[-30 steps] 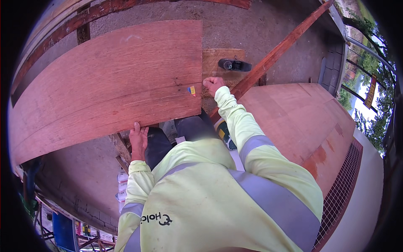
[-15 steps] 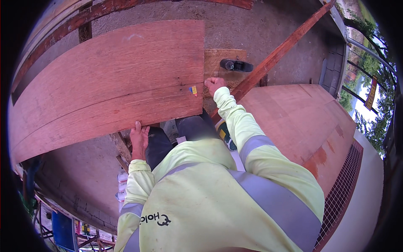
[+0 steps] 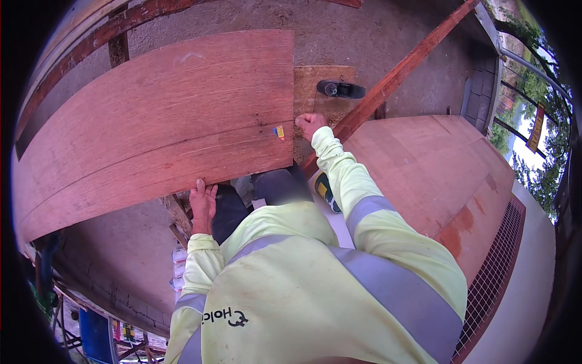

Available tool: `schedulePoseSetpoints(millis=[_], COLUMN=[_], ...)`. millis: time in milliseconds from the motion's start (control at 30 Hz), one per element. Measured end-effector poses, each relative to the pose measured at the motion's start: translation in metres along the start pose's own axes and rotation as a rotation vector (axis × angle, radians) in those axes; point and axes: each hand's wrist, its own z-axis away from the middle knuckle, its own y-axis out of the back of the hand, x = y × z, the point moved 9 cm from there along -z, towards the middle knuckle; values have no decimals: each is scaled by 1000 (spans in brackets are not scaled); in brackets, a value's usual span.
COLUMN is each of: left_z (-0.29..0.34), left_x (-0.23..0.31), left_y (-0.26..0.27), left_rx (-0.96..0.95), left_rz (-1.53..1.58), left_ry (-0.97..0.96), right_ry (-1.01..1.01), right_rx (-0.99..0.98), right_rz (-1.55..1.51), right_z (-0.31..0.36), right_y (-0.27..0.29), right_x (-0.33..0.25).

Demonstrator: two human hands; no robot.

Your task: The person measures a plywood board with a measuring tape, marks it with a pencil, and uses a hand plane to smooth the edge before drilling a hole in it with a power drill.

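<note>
Black lettering beside a small emblem (image 3: pixel 240 319) marks the near pale-yellow shirt (image 3: pixel 273 285), left of its middle. Toward the right end of the reddish wooden sheet (image 3: pixel 170 115) sits a small yellow, blue and red label (image 3: pixel 279 132), its print too small to read. Far right, an orange-yellow sign (image 3: pixel 536 128) carries blurred characters.

Looks like a carpentry workspace, maybe on a building site. Judging by plywood (image 3: pixel 163 121), a red-brown beam (image 3: pixel 403 76), a black tool (image 3: pixel 348 91), probably a plane, on a board (image 3: pixel 306 79), bare concrete floor (image 3: pixel 339 39), block wall (image 3: pixel 478 97). Also framed wire mesh (image 3: pixel 490 282) and a hi-vis shirt (image 3: pixel 285 267) with reflective bands. Opens at right onto trees (image 3: pixel 542 193) and sky (image 3: pixel 522 148).
</note>
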Motion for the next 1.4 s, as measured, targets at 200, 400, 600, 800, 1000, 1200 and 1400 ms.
schedulePoseSetpoints(millis=[200,400,600,800,1000,1200,1400], left_z=[-3,-3,-6,-6,-7,-1,40], left_x=[0,2,0,1,2,9,94], left_y=[2,2,5,4,5,-3,19], left_rx=[-23,-18,-13,-13,-13,-3,250], left_rz=[-64,-86,-86,-97,-104,-137,-882], left_ry=[41,76,79,82,89,126,90], right_ry=[-37,-6,-46,-86,-122,-167,-209], right_rx=[-3,22,1,27,96,152,21], right_rz=[-21,55,97,86,44,115,-27], right_z=[-5,2,-3,-14,-14,-15,-55], right_y=[-3,-5,-7,-18,-17,-15,-43], right_x=[8,-4,-5,13,2,3,91])
